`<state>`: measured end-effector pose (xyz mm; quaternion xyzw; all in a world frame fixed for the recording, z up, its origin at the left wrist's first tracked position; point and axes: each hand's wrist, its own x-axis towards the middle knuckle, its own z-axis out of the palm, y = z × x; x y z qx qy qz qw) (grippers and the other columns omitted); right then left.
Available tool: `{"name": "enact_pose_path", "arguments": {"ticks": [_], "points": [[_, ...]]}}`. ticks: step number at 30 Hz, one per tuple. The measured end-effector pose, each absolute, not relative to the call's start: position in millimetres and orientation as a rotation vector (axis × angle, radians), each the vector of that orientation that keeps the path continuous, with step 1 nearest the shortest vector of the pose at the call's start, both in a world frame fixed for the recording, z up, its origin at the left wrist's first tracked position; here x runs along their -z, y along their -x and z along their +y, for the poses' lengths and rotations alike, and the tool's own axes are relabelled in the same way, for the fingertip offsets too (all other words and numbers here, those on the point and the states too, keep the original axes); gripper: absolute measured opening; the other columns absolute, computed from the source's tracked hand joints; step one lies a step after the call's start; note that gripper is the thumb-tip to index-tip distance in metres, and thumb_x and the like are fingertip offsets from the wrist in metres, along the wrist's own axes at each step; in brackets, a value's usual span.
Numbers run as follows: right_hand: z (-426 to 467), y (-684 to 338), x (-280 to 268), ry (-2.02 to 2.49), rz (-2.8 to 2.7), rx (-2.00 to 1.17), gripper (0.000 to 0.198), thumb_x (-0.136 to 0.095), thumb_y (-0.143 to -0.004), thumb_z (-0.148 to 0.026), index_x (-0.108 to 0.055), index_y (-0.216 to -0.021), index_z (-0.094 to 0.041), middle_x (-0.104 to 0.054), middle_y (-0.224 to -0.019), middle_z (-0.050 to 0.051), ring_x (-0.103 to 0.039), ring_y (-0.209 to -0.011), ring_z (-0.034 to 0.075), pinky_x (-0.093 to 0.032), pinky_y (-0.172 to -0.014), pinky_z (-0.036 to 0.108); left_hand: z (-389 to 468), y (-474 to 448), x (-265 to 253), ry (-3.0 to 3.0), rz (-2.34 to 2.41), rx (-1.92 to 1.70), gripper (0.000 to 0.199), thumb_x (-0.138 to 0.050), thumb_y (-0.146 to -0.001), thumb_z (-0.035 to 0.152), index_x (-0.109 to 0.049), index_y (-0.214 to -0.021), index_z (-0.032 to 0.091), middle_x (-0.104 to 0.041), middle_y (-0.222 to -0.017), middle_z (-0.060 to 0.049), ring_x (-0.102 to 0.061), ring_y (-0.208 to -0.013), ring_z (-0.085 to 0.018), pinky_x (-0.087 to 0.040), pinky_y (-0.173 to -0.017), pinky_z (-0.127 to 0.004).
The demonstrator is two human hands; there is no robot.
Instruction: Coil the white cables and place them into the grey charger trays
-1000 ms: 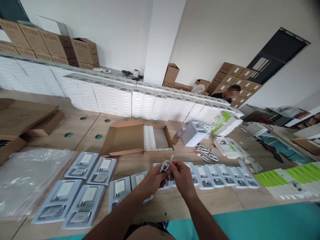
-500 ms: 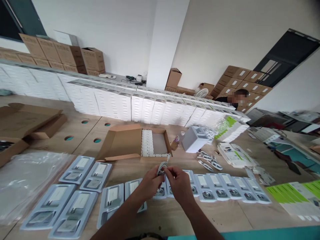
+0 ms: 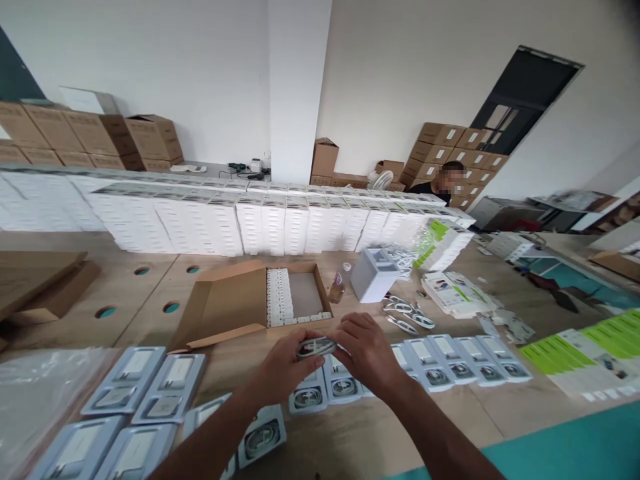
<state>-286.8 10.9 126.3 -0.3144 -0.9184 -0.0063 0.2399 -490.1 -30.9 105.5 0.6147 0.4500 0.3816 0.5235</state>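
A coiled grey-white cable (image 3: pixel 316 346) is held in front of me, above the trays. My left hand (image 3: pixel 287 367) is closed round the coil's left side, thumb in front. At the coil's right end my right hand (image 3: pixel 367 350) has its fingers curled in against the cable; its fingertips are partly hidden. Just below lie grey plastic trays (image 3: pixel 306 415), each with a coiled cable in one pocket. Another tray (image 3: pixel 243 460) with a cable coil is beside my left forearm. More loose cable coils (image 3: pixel 405 312) rest on the table beyond my right hand.
An open carton (image 3: pixel 227 300) of white adapters stands beyond my hands, beside a bottle (image 3: pixel 339 285) and a stack of trays (image 3: pixel 367 283). White boxes (image 3: pixel 295 227) form a long wall behind. Trays with white blocks (image 3: pixel 127 380) lie left, green-white sleeves (image 3: pixel 575 353) right. A person (image 3: pixel 440 187) is behind the boxes.
The coil has turned from standing on edge to lying nearly level between my hands. My right hand has shifted slightly right and up, and the camera view has swung right.
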Motion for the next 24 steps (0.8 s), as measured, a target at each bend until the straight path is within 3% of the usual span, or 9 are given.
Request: {"name": "enact_pose_path", "arguments": {"ticks": [3,6,12,18,24], "points": [[6,285,-129,0.823,-2.422,0.078,0.015,-0.056,-0.092,-0.024,-0.065,-0.104,-0.022,-0.070,-0.090,0.005,-0.056,-0.098,0.022,-0.042,-0.087,0.039,-23,488,-113,-1.128,0.877,-0.796,0.034,-0.059,-0.085,0.046,-0.059,-0.102,0.017,-0.059,-0.080,-0.001,-0.052,-0.059,-0.011,-0.034,-0.047,-0.021],[4,284,-125,0.858,-2.373,0.040,0.018,-0.054,-0.092,-0.023,-0.065,-0.106,-0.022,-0.069,-0.095,0.005,-0.056,-0.100,0.021,-0.043,-0.090,0.039,-15,490,-113,-1.075,0.830,-0.713,0.035,-0.055,-0.086,0.051,-0.056,-0.088,0.016,-0.059,-0.073,0.001,-0.049,-0.050,-0.009,-0.032,-0.043,-0.021],[4,283,-126,0.986,-2.417,-0.182,0.032,-0.049,-0.093,-0.018,-0.057,-0.124,-0.021,-0.065,-0.115,0.008,-0.057,-0.102,0.021,-0.044,-0.089,0.038,-5,496,-113,-1.499,1.234,-0.785,0.030,-0.047,-0.090,0.047,-0.058,-0.084,0.019,-0.055,-0.058,0.005,-0.049,-0.053,-0.012,-0.034,-0.052,-0.023],[10,291,-127,1.135,-2.237,-0.222,0.025,-0.044,-0.097,-0.021,-0.064,-0.112,-0.024,-0.070,-0.103,0.005,-0.061,-0.093,0.018,-0.044,-0.083,0.032,-3,491,-115,-1.606,1.311,-0.815,0.027,-0.042,-0.092,0.042,-0.059,-0.102,0.023,-0.057,-0.066,0.005,-0.055,-0.067,-0.016,-0.037,-0.063,-0.025],[18,291,-113,1.215,-2.254,-0.103,0.019,-0.047,-0.095,-0.024,-0.065,-0.101,-0.026,-0.071,-0.090,0.002,-0.061,-0.080,0.018,-0.041,-0.074,0.031,3,492,-91,-1.602,1.289,-0.784,0.027,-0.038,-0.093,0.039,-0.058,-0.102,0.023,-0.056,-0.064,0.004,-0.054,-0.065,-0.017,-0.038,-0.065,-0.026]]}}
